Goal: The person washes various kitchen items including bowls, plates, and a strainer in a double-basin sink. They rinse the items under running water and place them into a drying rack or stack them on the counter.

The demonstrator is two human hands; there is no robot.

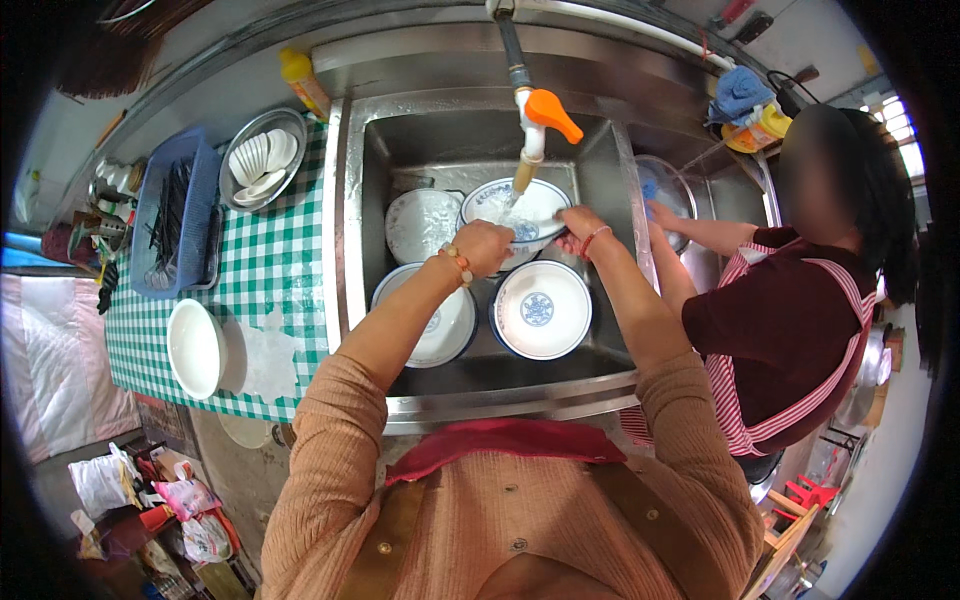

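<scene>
Under the running tap [527, 146] with its orange lever, a white bowl with blue patterns [540, 196] is held by its rim over other dishes in the steel sink. My left hand [484, 246] grips its near left edge, and my right hand [581, 229] holds its right edge. Two more blue-rimmed bowls stand nearer me: one at the right [541, 310], the other at the left [442, 330], partly hidden by my left forearm. Behind that forearm, a white dish filled with water [422, 225] sits at the sink's left side.
Left of the sink, a green checked cloth [262, 255] bears a blue basket of chopsticks [176, 217], a metal bowl of white spoons [262, 159] and a white bowl [196, 349]. A co-worker [780, 315] works at the adjoining sink, close to my right arm.
</scene>
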